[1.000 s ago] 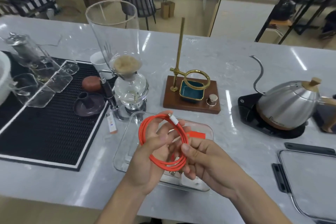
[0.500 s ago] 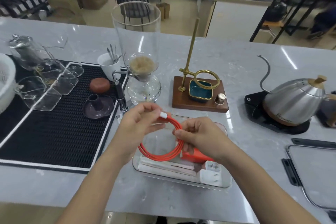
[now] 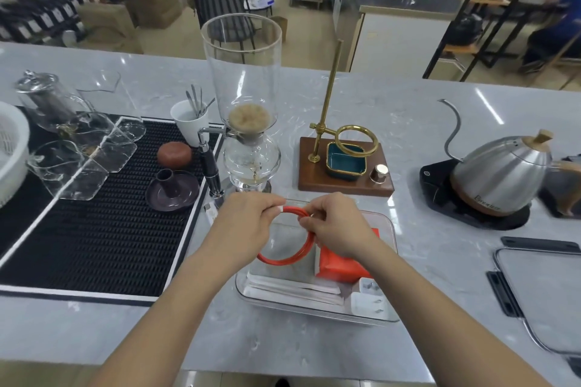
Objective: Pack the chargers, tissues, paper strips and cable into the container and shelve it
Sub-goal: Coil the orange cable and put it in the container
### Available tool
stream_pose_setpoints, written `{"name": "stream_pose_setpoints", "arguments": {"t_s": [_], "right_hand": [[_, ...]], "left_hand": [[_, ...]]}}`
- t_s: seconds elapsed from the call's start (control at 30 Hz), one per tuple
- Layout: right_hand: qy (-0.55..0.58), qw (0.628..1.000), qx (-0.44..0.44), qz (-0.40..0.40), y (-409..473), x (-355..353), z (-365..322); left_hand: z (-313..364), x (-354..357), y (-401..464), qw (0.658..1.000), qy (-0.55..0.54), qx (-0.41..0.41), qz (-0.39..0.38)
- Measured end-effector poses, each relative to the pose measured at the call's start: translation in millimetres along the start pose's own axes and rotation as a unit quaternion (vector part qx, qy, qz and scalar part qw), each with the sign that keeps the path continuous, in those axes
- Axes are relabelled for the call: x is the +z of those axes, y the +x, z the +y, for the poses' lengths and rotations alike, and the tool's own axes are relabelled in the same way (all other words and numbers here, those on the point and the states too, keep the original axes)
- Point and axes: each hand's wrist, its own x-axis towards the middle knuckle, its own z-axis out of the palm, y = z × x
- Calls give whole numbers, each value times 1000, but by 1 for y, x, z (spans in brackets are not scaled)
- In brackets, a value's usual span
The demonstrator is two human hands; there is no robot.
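Note:
A coiled orange cable (image 3: 294, 253) hangs just above the clear container (image 3: 388, 261) on the marble counter. My left hand (image 3: 248, 221) pinches its white plug end at the coil's top left. My right hand (image 3: 336, 225) grips the coil's upper right side. Inside the container lie white paper strips (image 3: 292, 287) along the near wall, an orange tissue pack (image 3: 341, 267) under my right wrist, and white chargers (image 3: 369, 298) in the near right corner.
A glass siphon brewer (image 3: 246, 122) stands right behind the container, with a wooden stand with a brass ring (image 3: 344, 160) beside it. A black mat (image 3: 78, 223) with glassware lies left. A steel kettle (image 3: 500, 176) and the container's lid (image 3: 544, 298) sit right.
Both hands have carried the coiled cable forward and lowered it from near my body to just over the container. The coil has tipped from upright toward flat.

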Motion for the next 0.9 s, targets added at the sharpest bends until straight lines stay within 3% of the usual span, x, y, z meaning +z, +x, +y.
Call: {"name": "stream_pose_setpoints", "arguments": {"t_s": [0.1,0.23,0.37,0.9], "right_hand": [[-34,999,-5,8,7,7,-1],[-79,997,-1,6,12,17,0],[-149,989,-6,-3,15,23,2],[-298,954,-3,-20,19,43,-11]], "left_hand": [[-1,5,9,988,132,-20,-72],[15,10,17,919,329,-31,-217],[12,20,14,890,404,9,-213],[7,41,11,855,468,13,-222]]}}
